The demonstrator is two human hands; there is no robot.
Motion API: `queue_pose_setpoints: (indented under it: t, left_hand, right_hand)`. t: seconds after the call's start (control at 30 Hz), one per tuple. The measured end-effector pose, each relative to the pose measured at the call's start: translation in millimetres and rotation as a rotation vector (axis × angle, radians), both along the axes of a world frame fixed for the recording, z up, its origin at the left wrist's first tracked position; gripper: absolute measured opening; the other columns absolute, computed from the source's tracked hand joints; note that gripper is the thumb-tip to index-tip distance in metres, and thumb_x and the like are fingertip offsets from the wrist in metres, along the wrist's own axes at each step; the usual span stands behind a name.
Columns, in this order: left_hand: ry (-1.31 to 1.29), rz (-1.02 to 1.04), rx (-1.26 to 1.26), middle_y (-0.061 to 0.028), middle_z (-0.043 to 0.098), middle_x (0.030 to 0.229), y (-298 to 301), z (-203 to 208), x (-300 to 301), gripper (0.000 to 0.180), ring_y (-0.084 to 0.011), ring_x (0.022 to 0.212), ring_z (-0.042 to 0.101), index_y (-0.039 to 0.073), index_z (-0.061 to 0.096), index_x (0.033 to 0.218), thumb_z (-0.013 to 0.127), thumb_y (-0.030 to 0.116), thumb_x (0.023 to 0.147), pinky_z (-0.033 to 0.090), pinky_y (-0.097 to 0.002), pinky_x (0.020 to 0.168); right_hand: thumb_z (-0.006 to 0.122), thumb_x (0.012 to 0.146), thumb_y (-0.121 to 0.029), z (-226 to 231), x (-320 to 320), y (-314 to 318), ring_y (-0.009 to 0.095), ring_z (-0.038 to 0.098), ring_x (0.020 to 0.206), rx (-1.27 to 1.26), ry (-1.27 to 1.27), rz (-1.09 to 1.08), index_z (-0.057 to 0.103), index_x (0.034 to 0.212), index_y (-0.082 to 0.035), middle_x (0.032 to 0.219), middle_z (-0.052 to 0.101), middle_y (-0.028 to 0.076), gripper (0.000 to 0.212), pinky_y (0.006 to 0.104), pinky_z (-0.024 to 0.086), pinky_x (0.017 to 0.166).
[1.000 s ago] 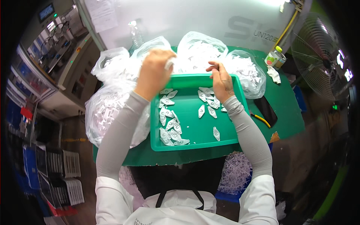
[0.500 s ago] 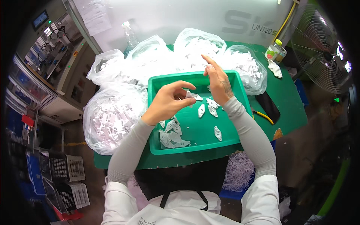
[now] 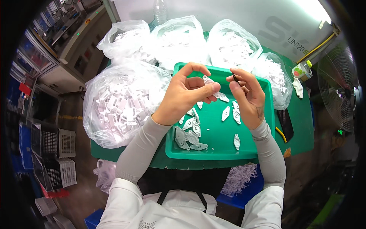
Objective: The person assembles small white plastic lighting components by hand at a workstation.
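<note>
My left hand (image 3: 188,91) is closed, pinching a small white plastic part (image 3: 207,80) between thumb and fingers above the green tray (image 3: 213,154). To its right, my right hand (image 3: 249,99) grips a thin dark piece (image 3: 236,79) with thumb and fingertips; its kind I cannot make out. The two hands are apart. In the tray below lie several flat white parts with rounded middles and narrow ends. One single part (image 3: 236,142) lies near the front right, and a loose pile (image 3: 188,138) fills the front left corner.
Open clear bags of white plastic parts stand behind the tray, with a large bag (image 3: 122,107) at its left. A dark phone-like slab (image 3: 286,124), yellow-handled pliers (image 3: 281,134) and a drink bottle (image 3: 301,70) lie or stand at the right. A fan (image 3: 339,87) is beyond.
My head view has shifted, so the tray appears farther right. My right hand's fingers, stretched out before, have curled around a thin dark piece. The left hand still holds a white part.
</note>
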State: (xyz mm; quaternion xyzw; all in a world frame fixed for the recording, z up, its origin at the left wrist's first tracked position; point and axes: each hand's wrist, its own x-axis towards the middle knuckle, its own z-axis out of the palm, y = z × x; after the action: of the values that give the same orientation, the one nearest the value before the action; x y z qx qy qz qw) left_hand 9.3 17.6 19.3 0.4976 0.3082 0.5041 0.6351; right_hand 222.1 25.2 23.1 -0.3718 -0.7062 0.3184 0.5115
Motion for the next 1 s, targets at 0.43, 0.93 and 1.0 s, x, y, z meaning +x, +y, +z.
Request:
queue_pose_setpoints:
  t: [0.43, 0.93, 1.0]
  left_hand:
    - [-0.088, -0.026, 0.023, -0.0090, 0.073, 0.098, 0.4, -2.2, 2.6, 0.019, -0.0167, 0.090, 0.073, 0.001, 0.065, 0.108, 0.073, 0.013, 0.095, 0.061, -0.0288, 0.079]
    - [-0.087, -0.038, 0.037, -0.0083, 0.074, 0.098, -0.4, -4.7, -3.7, 0.021, -0.0144, 0.089, 0.071, 0.000, 0.070, 0.112, 0.073, 0.011, 0.094, 0.057, -0.0269, 0.077]
    - [-0.091, -0.041, 0.037, -0.0082, 0.074, 0.098, -0.3, -4.8, -3.5, 0.021, -0.0143, 0.088, 0.071, 0.000, 0.070, 0.112, 0.073, 0.010, 0.094, 0.057, -0.0268, 0.076]
  right_hand:
    - [0.084, 0.083, -0.007, -6.7, 2.2, 2.1, 0.008, 0.065, 0.081, 0.216, -0.124, -0.052, 0.070, 0.120, -0.008, 0.105, 0.073, 0.005, 0.039, 0.0215, 0.048, 0.063]
    - [0.084, 0.081, -0.004, 0.3, 1.1, 2.7, 0.008, 0.066, 0.078, 0.345, -0.242, -0.013, 0.076, 0.112, -0.010, 0.103, 0.075, 0.005, 0.033, 0.0215, 0.046, 0.059]
    - [0.084, 0.081, -0.004, 0.9, 1.3, 2.1, 0.008, 0.066, 0.077, 0.336, -0.236, -0.009, 0.076, 0.112, -0.010, 0.103, 0.075, 0.005, 0.032, 0.0214, 0.046, 0.059]
